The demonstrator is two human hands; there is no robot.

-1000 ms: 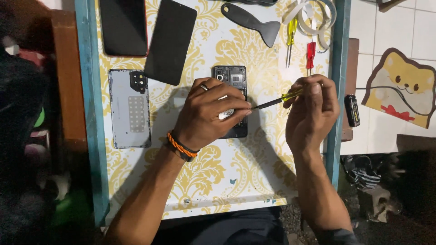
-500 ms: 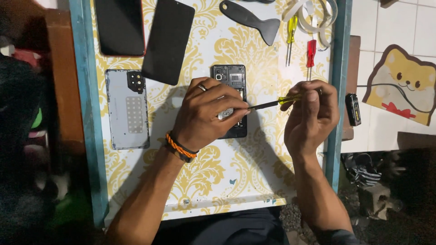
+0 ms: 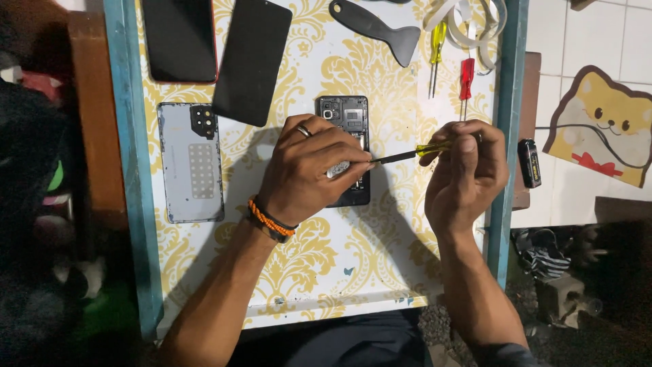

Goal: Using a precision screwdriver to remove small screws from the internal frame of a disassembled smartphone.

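Note:
An opened black phone [image 3: 346,119] lies back-up in the middle of the table, its circuit board exposed. My left hand [image 3: 309,170] rests on its lower half and pinches a small silvery part against it. My right hand [image 3: 465,173] grips a yellow-handled screwdriver [image 3: 414,153], whose dark shaft points left and meets the phone at my left fingertips. An orange bead bracelet sits on my left wrist.
A grey phone back cover [image 3: 191,163] lies at left, a black screen panel [image 3: 251,58] and a dark phone [image 3: 180,37] above it. A black scraper [image 3: 377,27], a yellow screwdriver [image 3: 436,51] and a red one [image 3: 466,78] lie at the top. The table's blue edge [image 3: 504,170] is beside my right hand.
Both hands hold nearly the same pose; the right hand has shifted slightly along the screwdriver. The view has drifted a little.

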